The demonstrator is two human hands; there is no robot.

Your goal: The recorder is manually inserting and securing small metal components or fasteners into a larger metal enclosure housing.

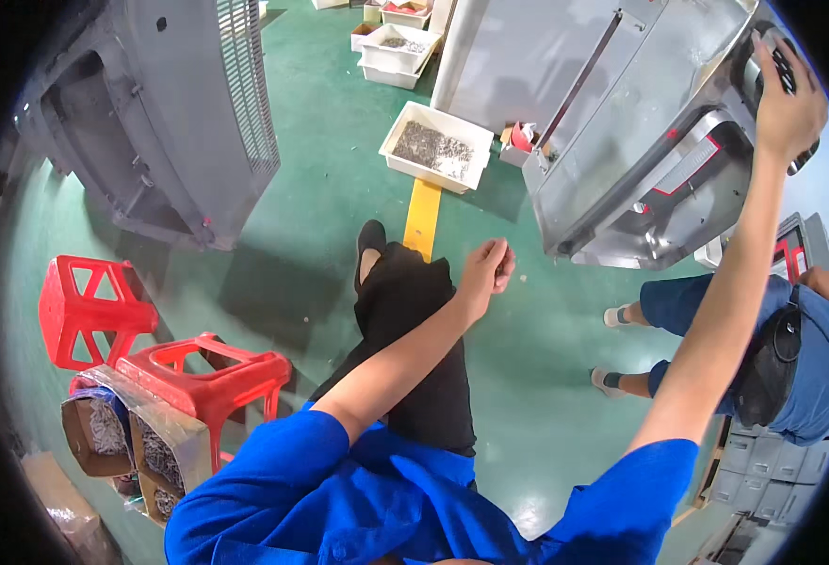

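Up at the right, my right hand [791, 113] is closed round a black slotted piece [788, 68] at the upper end of a large grey moulded housing [641, 212]. The palm side is hidden, so how the piece is attached cannot be made out. The housing has a dark recess with a red-edged label [686, 168]. My left hand [486, 275] hangs in front of my black trousers, away from the housing, its fingers curled together. Whatever may be inside those fingers is hidden.
White trays of small metal parts [438, 146] stand on the green floor ahead. Another grey housing [165, 113] is at the left, near red stools [212, 377] and cartons of small parts [155, 452]. A co-worker in blue [772, 348] is close at the right, near stacked grey bins [763, 471].
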